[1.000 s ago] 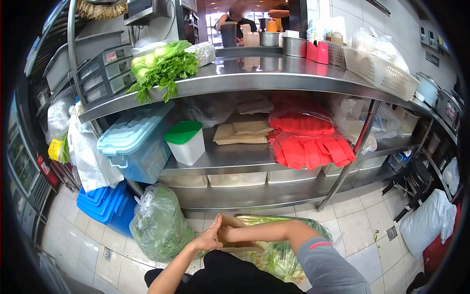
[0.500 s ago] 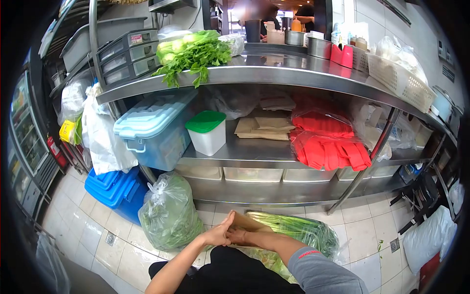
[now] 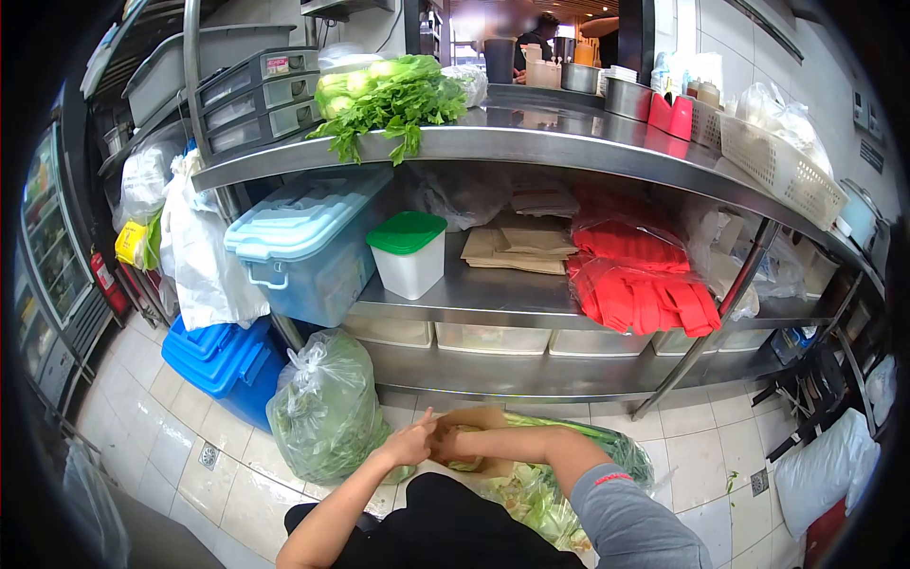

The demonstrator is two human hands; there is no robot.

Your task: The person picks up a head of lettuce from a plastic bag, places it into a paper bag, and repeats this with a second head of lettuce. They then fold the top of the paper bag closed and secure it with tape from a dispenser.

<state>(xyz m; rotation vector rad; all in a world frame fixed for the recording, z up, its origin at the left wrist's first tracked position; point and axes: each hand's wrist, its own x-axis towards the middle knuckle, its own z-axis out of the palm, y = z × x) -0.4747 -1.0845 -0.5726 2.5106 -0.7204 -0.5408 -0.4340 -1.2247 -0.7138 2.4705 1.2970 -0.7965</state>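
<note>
Low in the middle, my left hand pinches the left edge of a brown paper bag. My right hand is at the bag's mouth, its fingers partly hidden inside; whether it holds anything cannot be made out. Beneath and right of the bag, long green stalks lie in clear plastic on the floor, with pale leafy greens nearer me. A tied clear bag of greens stands to the left of my hands.
A steel table spans the view, with celery on top. Its shelf holds a light blue bin, a green-lidded tub, brown paper bags and red packs. A person stands beyond the opening.
The view has shifted, so the table and shelves sit further right. The brown bag's mouth looks wider, and my right hand has moved deeper into it.
</note>
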